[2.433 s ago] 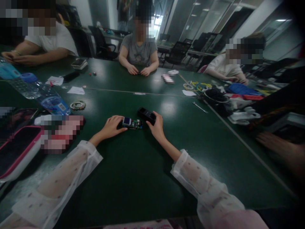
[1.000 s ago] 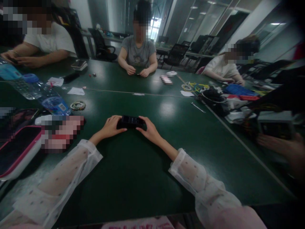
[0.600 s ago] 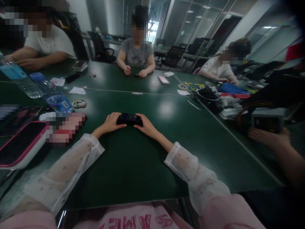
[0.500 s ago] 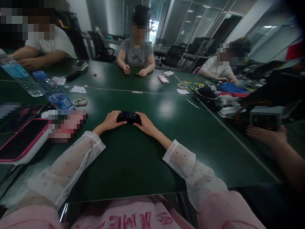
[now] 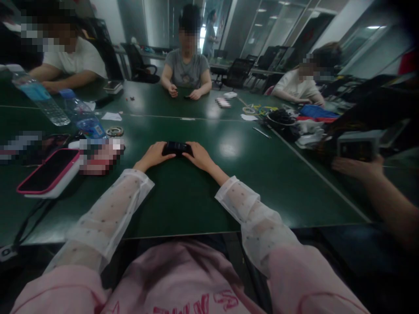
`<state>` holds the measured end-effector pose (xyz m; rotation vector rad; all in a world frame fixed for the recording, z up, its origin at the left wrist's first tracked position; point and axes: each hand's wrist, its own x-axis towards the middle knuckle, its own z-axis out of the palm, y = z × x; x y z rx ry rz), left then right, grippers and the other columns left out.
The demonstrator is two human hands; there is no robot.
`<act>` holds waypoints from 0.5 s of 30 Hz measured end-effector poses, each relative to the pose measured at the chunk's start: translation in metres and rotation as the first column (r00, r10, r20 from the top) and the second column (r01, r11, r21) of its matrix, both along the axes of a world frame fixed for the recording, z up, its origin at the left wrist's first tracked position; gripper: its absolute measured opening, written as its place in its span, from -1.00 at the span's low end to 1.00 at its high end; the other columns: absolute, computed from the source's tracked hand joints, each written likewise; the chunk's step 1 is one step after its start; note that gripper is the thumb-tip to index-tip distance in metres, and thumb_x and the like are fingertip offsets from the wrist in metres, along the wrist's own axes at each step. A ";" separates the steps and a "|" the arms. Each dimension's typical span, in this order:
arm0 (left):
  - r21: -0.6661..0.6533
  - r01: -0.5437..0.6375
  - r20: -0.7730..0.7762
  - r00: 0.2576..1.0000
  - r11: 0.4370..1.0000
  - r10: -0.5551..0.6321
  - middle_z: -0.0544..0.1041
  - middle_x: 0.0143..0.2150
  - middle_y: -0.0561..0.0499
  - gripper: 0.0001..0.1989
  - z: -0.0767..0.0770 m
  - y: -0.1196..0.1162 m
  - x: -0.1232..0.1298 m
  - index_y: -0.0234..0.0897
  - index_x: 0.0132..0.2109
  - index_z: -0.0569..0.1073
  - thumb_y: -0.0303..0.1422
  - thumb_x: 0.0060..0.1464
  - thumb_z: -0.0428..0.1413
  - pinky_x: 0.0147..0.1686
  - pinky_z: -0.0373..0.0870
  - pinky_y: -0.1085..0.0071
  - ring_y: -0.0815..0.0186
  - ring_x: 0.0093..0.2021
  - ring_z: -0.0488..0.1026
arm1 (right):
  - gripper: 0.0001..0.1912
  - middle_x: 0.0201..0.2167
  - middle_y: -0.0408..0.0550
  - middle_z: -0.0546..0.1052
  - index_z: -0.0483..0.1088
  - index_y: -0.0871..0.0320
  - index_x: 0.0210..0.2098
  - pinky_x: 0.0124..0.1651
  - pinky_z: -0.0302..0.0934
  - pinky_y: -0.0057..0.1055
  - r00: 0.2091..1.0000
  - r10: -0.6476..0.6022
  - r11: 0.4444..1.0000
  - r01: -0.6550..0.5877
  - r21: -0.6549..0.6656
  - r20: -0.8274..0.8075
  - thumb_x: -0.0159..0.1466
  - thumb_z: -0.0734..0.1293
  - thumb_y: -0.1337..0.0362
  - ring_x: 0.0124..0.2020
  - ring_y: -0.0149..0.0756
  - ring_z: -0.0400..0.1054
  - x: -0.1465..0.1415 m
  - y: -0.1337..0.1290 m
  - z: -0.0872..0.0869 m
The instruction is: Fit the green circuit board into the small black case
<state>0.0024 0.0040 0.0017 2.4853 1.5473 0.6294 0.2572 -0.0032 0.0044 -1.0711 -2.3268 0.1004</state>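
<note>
A small black box-like object (image 5: 177, 148) with a dark glossy face sits between my hands over the green table (image 5: 196, 196). My left hand (image 5: 156, 155) grips its left end, thumb along the near edge and fingers behind. On its right end my right hand (image 5: 200, 156) is closed in the same way. I cannot make out what kind of object it is, nor whether its underside touches the table.
Left of my arm are a pink-rimmed phone (image 5: 49, 172), a tape roll (image 5: 115, 131) and two plastic bottles (image 5: 41, 102) (image 5: 87, 117). A metal wrench-like tool (image 5: 262, 132) lies right, near a cable pile (image 5: 283, 122). At far right a co-worker's hand (image 5: 360, 168) holds a grey box (image 5: 356, 146). Other people sit around.
My view has shifted slightly, so the table and hands appear a little higher. Both hands keep their hold on the black object. A standing person now shows in the far background.
</note>
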 end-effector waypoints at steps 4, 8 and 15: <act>0.029 0.001 -0.015 1.000 1.000 0.000 0.47 0.07 -0.22 -0.31 -0.003 -0.010 0.000 -0.31 0.12 0.36 0.18 0.11 0.02 0.03 0.35 0.15 0.00 0.06 0.42 | -0.45 0.09 0.22 0.42 0.21 0.22 0.19 0.14 0.25 0.03 1.000 -0.023 1.000 0.024 0.008 -0.009 0.37 0.19 -0.02 0.10 0.05 0.32 0.002 -0.007 -0.006; 0.031 0.020 -0.024 1.000 0.999 -0.019 0.47 0.10 -0.20 -0.30 -0.004 -0.023 0.000 -0.28 0.13 0.38 0.20 0.12 -0.01 0.06 0.33 0.15 0.00 0.10 0.40 | -0.44 0.12 0.26 0.40 0.18 0.25 0.21 0.15 0.25 0.02 0.998 -0.045 0.999 0.044 -0.013 -0.044 0.37 0.20 0.01 0.11 0.05 0.33 0.003 -0.021 -0.013; 0.042 0.044 -0.043 0.998 0.998 -0.042 0.45 0.15 -0.19 -0.29 -0.007 -0.052 0.004 -0.29 0.20 0.34 0.18 0.15 -0.05 0.13 0.26 0.13 0.02 0.13 0.38 | -0.48 0.12 0.26 0.39 0.16 0.24 0.20 0.13 0.25 0.03 0.993 -0.053 0.998 0.049 -0.050 -0.102 0.35 0.23 0.09 0.10 0.04 0.33 0.007 -0.052 -0.017</act>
